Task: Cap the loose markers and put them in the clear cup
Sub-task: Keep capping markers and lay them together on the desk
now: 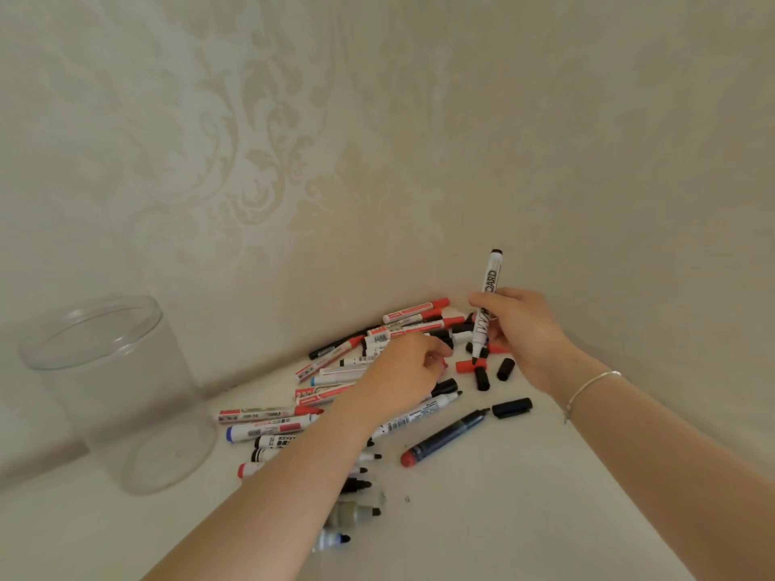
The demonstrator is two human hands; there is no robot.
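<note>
My right hand (524, 329) grips a white whiteboard marker (488, 287), nearly upright, its bare black tip pointing down over loose caps. My left hand (407, 371) reaches into the heap of markers (335, 383), fingers curled at something small and red; what it pinches I cannot make out. Red and black caps (482, 377) lie just below the right hand. A dark uncapped marker with a red end (444, 438) lies apart, its black cap (511, 408) beside its tip. The clear cup (113, 383) stands at the left with nothing in it.
Everything lies on a white surface (482, 517) in a corner between two pale patterned walls (293, 161). More uncapped markers (356, 513) lie near my left forearm. A thin bracelet (591, 383) circles my right wrist.
</note>
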